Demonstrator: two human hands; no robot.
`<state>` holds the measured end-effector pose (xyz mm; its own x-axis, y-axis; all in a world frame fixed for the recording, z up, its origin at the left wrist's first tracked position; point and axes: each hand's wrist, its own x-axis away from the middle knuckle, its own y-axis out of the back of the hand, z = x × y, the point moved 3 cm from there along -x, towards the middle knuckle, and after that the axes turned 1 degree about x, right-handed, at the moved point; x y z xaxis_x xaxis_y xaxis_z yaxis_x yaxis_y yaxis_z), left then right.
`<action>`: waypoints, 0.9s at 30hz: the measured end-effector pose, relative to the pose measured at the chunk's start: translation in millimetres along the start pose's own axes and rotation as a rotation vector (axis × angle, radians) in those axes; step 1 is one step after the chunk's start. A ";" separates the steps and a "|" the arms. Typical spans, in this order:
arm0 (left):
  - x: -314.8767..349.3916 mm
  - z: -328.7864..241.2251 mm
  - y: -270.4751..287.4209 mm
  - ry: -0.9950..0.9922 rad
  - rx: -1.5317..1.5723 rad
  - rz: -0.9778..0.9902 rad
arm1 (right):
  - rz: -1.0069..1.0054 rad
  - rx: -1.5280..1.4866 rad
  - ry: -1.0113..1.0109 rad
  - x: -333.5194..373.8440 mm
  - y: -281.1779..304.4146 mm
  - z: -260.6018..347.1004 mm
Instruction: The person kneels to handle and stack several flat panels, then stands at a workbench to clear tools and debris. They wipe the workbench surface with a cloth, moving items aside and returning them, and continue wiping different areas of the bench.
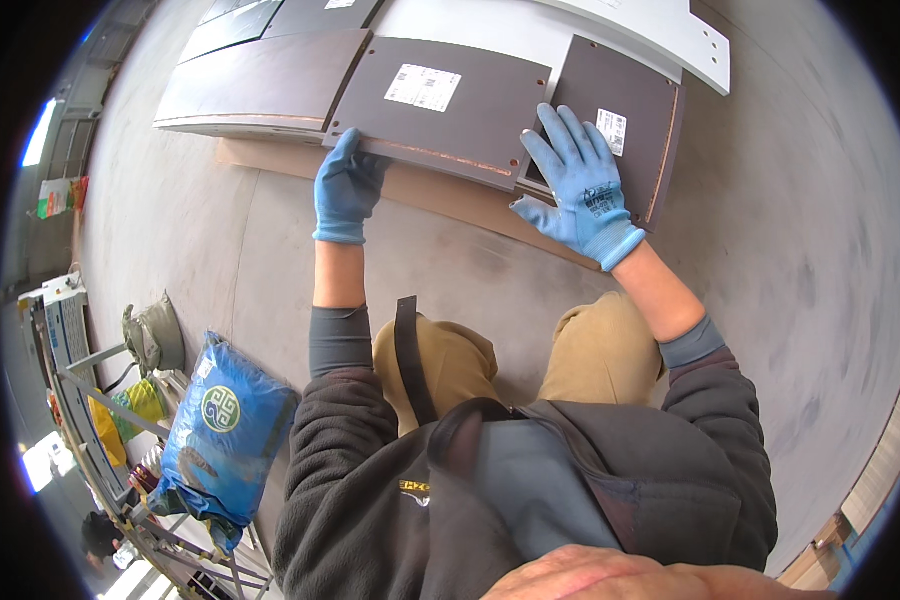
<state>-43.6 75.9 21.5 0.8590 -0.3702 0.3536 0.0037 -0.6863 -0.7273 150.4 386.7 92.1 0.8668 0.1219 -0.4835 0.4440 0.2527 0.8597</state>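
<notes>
A dark brown furniture panel (490, 95) with a white label and a bare, copper-coloured groove along its near edge lies in front of me. At its near left corner, my left hand (348, 195) in a blue glove grips the edge, with one digit on top and the rest partly hidden below. To the right, my right hand (580, 190), also gloved in blue, lies flat with fingers spread. It is over the gap between that panel and a second dark panel (630, 95), which is turned lengthwise and carries its own label.
More dark panels (260, 75) lie to the left, and a white panel (705, 50) lies beyond. Flat brown cardboard (440, 200) shows beneath them on the grey floor (270, 230). At lower left, a blue plastic sack (220, 430) rests against a metal frame (100, 355).
</notes>
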 end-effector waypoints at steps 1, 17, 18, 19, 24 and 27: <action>-2.7 1.6 2.3 0.006 -0.014 0.023 | 0.025 0.037 0.017 -1.3 -2.7 1.6; 20.0 -17.3 -55.9 -0.043 -1.079 -0.412 | 0.243 0.126 -0.060 -28.3 -23.5 23.5; 20.9 -18.4 -57.8 -0.066 -1.146 -0.423 | 0.236 0.132 -0.068 -28.4 -24.0 23.3; 21.0 -19.1 -59.2 -0.093 -1.214 -0.436 | 0.241 0.129 -0.072 -28.5 -24.9 23.0; 17.9 -18.1 -60.8 -0.243 -1.439 -0.467 | 0.229 0.151 -0.092 -30.3 -27.7 21.5; 16.0 -17.3 -58.7 -0.279 -1.528 -0.481 | 0.217 0.153 -0.093 -31.4 -28.9 20.4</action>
<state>-38.9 99.5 80.0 0.9904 0.0522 0.1278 -0.0533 -0.7097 0.7025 115.0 355.9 85.9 0.9593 0.0665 -0.2746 0.2690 0.0818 0.9596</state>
